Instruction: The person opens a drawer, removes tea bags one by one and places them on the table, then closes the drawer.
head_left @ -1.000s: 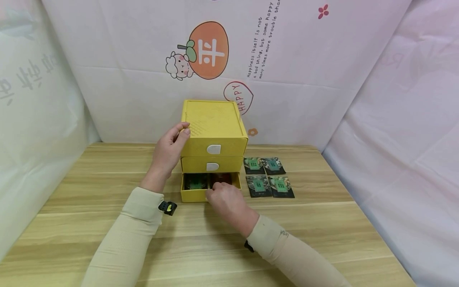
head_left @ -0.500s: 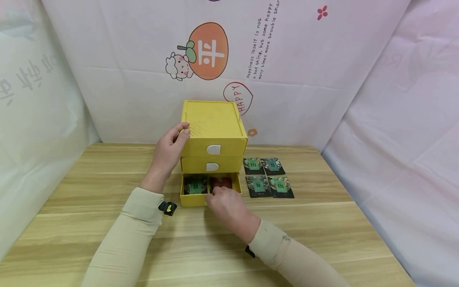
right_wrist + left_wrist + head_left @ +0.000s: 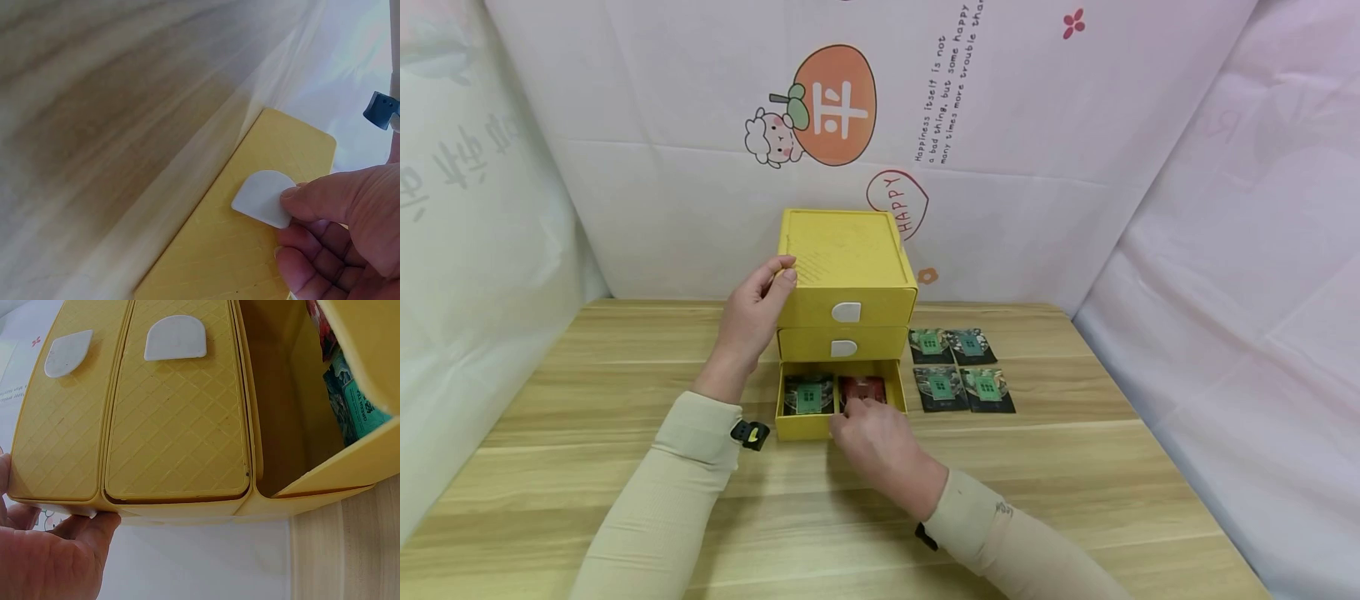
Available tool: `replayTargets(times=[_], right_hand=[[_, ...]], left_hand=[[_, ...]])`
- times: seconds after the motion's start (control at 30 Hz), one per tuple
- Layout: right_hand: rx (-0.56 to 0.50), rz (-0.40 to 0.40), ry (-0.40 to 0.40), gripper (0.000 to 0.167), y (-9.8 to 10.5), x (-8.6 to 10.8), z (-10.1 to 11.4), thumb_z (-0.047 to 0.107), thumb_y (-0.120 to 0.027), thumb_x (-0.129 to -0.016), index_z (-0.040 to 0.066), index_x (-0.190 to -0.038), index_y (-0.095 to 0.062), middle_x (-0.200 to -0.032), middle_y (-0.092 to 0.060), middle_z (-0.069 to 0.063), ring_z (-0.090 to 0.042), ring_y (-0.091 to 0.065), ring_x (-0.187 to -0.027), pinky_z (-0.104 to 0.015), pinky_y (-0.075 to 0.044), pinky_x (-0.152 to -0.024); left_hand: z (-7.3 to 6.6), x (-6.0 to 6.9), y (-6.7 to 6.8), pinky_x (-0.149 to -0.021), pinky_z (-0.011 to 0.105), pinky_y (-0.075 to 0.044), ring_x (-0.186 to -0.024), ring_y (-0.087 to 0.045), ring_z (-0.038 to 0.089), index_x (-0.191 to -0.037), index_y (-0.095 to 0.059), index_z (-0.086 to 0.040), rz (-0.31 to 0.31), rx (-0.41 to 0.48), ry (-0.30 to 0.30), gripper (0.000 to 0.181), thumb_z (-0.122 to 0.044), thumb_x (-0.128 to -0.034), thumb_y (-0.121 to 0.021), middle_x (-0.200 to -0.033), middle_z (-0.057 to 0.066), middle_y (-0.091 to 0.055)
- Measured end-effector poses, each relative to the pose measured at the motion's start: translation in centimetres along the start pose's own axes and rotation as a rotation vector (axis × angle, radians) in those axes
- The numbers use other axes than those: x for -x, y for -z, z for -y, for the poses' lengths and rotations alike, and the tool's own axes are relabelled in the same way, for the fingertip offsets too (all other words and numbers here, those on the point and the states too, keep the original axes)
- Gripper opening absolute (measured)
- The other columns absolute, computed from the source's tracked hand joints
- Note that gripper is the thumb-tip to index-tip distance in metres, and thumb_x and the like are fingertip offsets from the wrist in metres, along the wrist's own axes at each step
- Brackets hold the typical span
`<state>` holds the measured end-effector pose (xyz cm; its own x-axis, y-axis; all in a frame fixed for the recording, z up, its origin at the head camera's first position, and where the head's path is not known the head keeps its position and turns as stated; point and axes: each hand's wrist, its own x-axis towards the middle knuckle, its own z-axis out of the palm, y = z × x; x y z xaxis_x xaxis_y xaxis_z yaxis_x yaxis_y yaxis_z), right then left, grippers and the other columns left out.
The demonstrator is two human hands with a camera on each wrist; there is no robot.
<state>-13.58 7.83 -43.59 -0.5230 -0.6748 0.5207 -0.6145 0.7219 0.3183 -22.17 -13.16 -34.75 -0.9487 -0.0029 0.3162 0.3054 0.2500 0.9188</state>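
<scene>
A yellow three-drawer box [image 3: 846, 246] stands on the wooden table, its bottom drawer [image 3: 803, 428] pulled out toward the front. My left hand [image 3: 751, 315] grips the box's upper left edge; in the left wrist view its fingers [image 3: 100, 534] bend against the side wall. Low at the front, my right hand [image 3: 882, 443] pinches the bottom drawer's white handle [image 3: 261, 195] between thumb and fingers. Inside that drawer lie a dark green tea packet [image 3: 808, 397] on the left and a red packet [image 3: 863, 386] on the right, partly hidden behind my right hand.
Several dark packets with green labels [image 3: 941, 387] lie in two rows on the table, right of the box. White handles mark the closed top drawer [image 3: 805, 308] and middle drawer [image 3: 805, 343]. A printed white cloth [image 3: 1015, 225] hangs behind the table.
The bottom drawer has slid farther out toward the front with my right hand, so more of the green and red packets shows. My left hand has kept its place on the box.
</scene>
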Motion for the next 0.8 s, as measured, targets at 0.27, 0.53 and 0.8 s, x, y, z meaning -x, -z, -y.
replayTargets(times=[0.27,0.53,0.8], right_hand=[[-0.018,0.006,0.002,0.027,0.5,0.5,0.4,-0.007,-0.071,-0.077,0.017,-0.066,-0.064,-0.060,-0.047,0.004,-0.007,-0.041,-0.053,-0.021,-0.036,-0.043],[-0.030,0.024,0.001,0.026,1.3,1.1,0.8,-0.009,-0.070,-0.075,0.016,-0.070,-0.069,-0.061,-0.049,0.004,-0.007,-0.039,-0.052,-0.020,-0.034,-0.043],[-0.027,0.024,0.007,0.025,1.6,1.5,1.1,-0.009,-0.068,-0.072,0.016,-0.070,-0.069,-0.061,-0.052,0.004,-0.006,-0.040,-0.052,-0.020,-0.034,-0.044]], left_hand=[[0.1,0.0,0.0,-0.084,0.037,-0.039,-0.104,-0.048,0.021,-0.149,-0.058,-0.026,-0.010,-0.005,0.008,0.051,-0.055,-0.1071,-0.050,-0.130,0.006,-0.061],[-0.1,0.1,0.0,-0.089,0.038,-0.040,-0.111,-0.050,0.022,-0.151,-0.056,-0.024,0.004,-0.001,0.005,0.053,-0.054,-0.1077,-0.050,-0.141,0.006,-0.060],[-0.1,-0.1,0.1,-0.078,0.037,-0.035,-0.097,-0.043,0.022,-0.155,-0.051,-0.019,0.015,-0.022,0.025,0.050,-0.043,-0.1115,-0.046,-0.117,0.007,-0.055]])
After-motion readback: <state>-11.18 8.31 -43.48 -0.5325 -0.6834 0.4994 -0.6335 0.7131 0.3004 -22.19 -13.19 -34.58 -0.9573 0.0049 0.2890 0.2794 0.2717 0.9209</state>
